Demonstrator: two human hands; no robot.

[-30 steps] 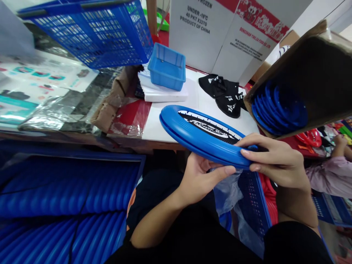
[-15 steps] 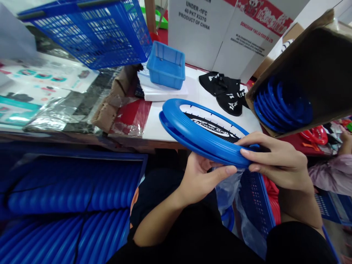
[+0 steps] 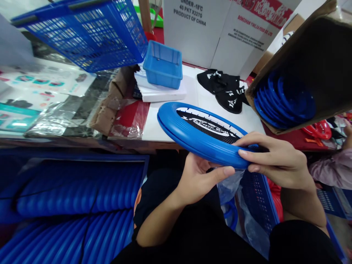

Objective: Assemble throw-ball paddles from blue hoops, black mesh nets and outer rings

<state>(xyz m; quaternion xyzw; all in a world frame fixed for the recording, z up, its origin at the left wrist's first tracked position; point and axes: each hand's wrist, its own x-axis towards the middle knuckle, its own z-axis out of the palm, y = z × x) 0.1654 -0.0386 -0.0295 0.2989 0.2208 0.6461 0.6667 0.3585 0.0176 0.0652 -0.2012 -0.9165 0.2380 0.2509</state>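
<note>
Above the table's front edge, both my hands hold a round blue plastic disc (image 3: 187,137) with a black mesh centre (image 3: 211,128) printed in white letters. It is tilted, and its rim is made of two rings lying nearly flush, with a thin seam at the left. My left hand (image 3: 202,178) supports it from below, thumb along the near underside and the other fingers hidden beneath. At the right edge, my right hand (image 3: 277,159) pinches the rim, fingers on top and thumb at the side. Black printed pieces (image 3: 227,90) lie on the white table behind the disc.
Blue rings (image 3: 283,101) sit in an open carton (image 3: 255,88) at right. A small blue tray (image 3: 162,69) stands on papers, beside a large blue basket (image 3: 88,36). Ribbed blue rings (image 3: 79,190) fill a crate at lower left. Another person's sleeve (image 3: 332,168) shows at right.
The gap between the disc's two rings at the left has closed, so they now lie together. My hands keep nearly the same hold; the view has shifted slightly.
</note>
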